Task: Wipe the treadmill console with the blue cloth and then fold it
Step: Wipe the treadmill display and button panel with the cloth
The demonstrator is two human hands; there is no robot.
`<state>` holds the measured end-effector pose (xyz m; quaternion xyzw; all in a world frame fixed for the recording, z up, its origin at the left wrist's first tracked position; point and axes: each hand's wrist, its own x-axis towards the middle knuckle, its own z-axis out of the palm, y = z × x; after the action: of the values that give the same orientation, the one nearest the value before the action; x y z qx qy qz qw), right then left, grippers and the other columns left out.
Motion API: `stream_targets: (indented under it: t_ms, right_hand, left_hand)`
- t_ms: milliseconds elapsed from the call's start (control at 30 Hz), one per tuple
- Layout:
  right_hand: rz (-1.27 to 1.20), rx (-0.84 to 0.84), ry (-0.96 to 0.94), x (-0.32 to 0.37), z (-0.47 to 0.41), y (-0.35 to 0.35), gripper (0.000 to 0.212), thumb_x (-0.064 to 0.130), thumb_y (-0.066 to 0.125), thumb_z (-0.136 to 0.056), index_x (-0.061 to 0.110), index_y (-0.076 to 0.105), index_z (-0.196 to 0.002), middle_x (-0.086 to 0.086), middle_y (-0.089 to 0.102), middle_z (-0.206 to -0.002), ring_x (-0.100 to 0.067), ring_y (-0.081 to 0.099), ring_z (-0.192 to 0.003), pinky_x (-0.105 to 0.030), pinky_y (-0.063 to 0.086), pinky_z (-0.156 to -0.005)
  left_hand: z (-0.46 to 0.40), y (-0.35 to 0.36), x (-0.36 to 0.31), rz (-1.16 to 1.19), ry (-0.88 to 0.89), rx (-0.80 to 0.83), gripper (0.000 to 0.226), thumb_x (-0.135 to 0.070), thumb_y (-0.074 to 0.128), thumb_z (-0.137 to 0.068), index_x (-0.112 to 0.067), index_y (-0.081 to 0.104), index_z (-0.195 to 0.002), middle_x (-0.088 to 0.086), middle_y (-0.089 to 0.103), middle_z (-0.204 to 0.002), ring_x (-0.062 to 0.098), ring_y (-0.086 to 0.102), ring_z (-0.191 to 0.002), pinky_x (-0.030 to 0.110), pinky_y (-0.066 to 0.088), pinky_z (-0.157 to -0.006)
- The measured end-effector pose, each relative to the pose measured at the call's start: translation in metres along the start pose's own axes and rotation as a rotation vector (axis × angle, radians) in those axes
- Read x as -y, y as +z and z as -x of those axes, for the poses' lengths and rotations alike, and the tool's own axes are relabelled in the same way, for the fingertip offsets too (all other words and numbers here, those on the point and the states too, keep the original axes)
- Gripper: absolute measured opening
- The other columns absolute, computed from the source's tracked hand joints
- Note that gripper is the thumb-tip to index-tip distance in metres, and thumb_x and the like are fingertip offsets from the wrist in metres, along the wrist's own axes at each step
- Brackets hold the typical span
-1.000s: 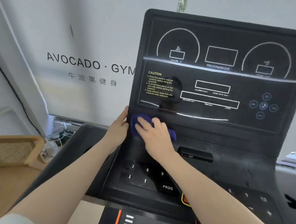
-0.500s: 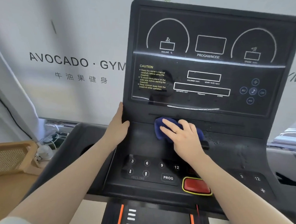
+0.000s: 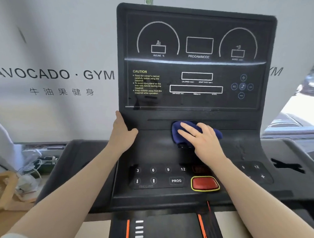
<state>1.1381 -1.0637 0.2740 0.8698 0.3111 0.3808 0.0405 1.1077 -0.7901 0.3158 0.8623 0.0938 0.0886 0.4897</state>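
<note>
The black treadmill console [image 3: 194,95] fills the middle of the head view, its display panel upright above a ledge and a keypad. A bunched blue cloth [image 3: 177,135] lies on the ledge below the display. My right hand [image 3: 203,138] presses flat on the cloth with fingers straight, pointing left, and covers most of it. My left hand [image 3: 122,132] rests on the console's left edge, thumb on the front face and fingers behind the edge.
A red stop button [image 3: 204,183] with a yellow rim and numbered keys [image 3: 159,169] sit below my right wrist. A white wall with gym lettering [image 3: 54,74] is behind. A wicker chair [image 3: 0,190] and cables [image 3: 35,166] lie at the lower left.
My right hand has slid the cloth rightward along the ledge, from near my left hand to the middle. My left hand has stayed on the console's left edge.
</note>
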Motion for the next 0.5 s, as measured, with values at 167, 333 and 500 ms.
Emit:
stream_targets:
  t_ms: [167, 333, 500]
  right_hand:
    - [-0.063, -0.045, 0.085, 0.012, -0.014, 0.003, 0.058, -0.013, 0.076, -0.04, 0.008, 0.073, -0.094, -0.009, 0.069, -0.109, -0.038, 0.049, -0.095, -0.041, 0.042, -0.085]
    - [-0.148, -0.025, -0.136, 0.028, -0.029, 0.019, 0.036, -0.002, 0.059, -0.071, 0.011, 0.072, -0.102, -0.007, 0.066, -0.117, -0.039, 0.062, -0.092, -0.042, 0.052, -0.082]
    - [-0.132, 0.072, -0.217, -0.031, -0.014, 0.006, 0.053, -0.002, 0.071, -0.057, 0.02, 0.072, -0.105, 0.004, 0.063, -0.124, -0.035, 0.058, -0.091, -0.044, 0.053, -0.078]
  left_hand:
    - [0.004, 0.004, 0.002, -0.118, 0.02, -0.071, 0.077, -0.009, 0.054, -0.082, -0.003, 0.01, -0.145, 0.015, 0.029, -0.146, 0.032, 0.03, -0.133, 0.047, 0.03, -0.109]
    - [0.02, 0.018, -0.001, -0.456, 0.299, -0.116, 0.077, -0.014, 0.053, -0.087, -0.004, 0.006, -0.147, 0.011, -0.002, -0.157, 0.026, -0.002, -0.144, 0.03, 0.002, -0.114]
    - [0.026, 0.044, -0.009, -0.666, 0.566, 0.016, 0.064, -0.011, 0.048, -0.078, -0.001, 0.035, -0.14, 0.015, 0.028, -0.151, 0.035, 0.027, -0.138, 0.046, 0.027, -0.109]
